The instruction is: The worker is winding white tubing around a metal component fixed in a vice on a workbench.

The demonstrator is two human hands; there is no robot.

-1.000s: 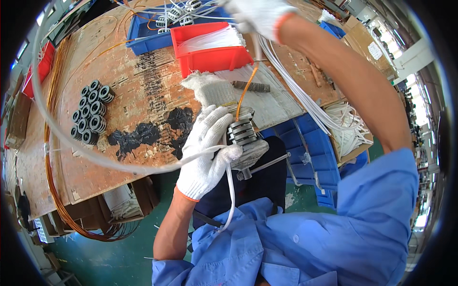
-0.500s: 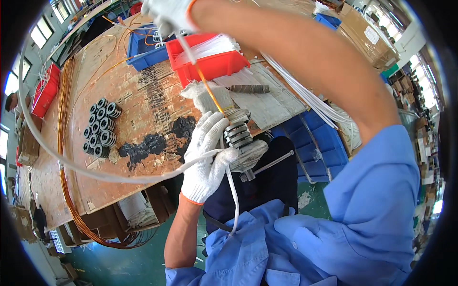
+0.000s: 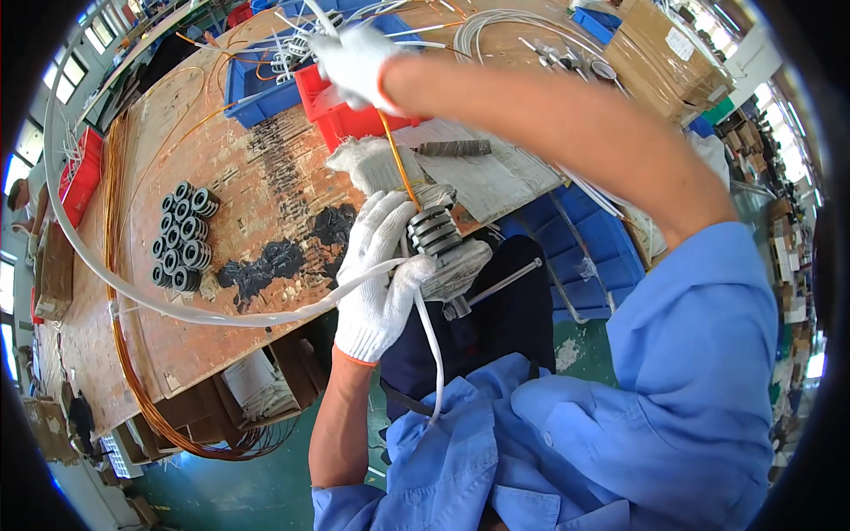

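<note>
My left hand [image 3: 381, 274], in a white knitted glove, is closed around a thick white tube [image 3: 221, 317] beside a stack of black ribbed rings [image 3: 434, 232]. The tube's loop sweeps far to the left, and a white end [image 3: 431, 341] hangs below the hand. From the rings an orange wire [image 3: 397, 152] rises taut to my right hand [image 3: 359, 64], also gloved and raised over the table. A white sleeve [image 3: 320, 16] sticks up out of its closed fingers, which are slightly blurred. The rings rest against a cloth-wrapped support [image 3: 460, 270] at the table edge.
Several black ring stacks [image 3: 183, 234] stand at left on the worn wooden table [image 3: 239, 168]. Behind are a red bin [image 3: 332, 128] and a blue bin [image 3: 257, 111]. A wrapped rod [image 3: 453, 149] lies on a board. Orange wire [image 3: 119, 354] hangs over the left edge.
My right hand has moved right and slightly down, and the white sleeve now shows above it instead of below. My left hand stays at the rings.
</note>
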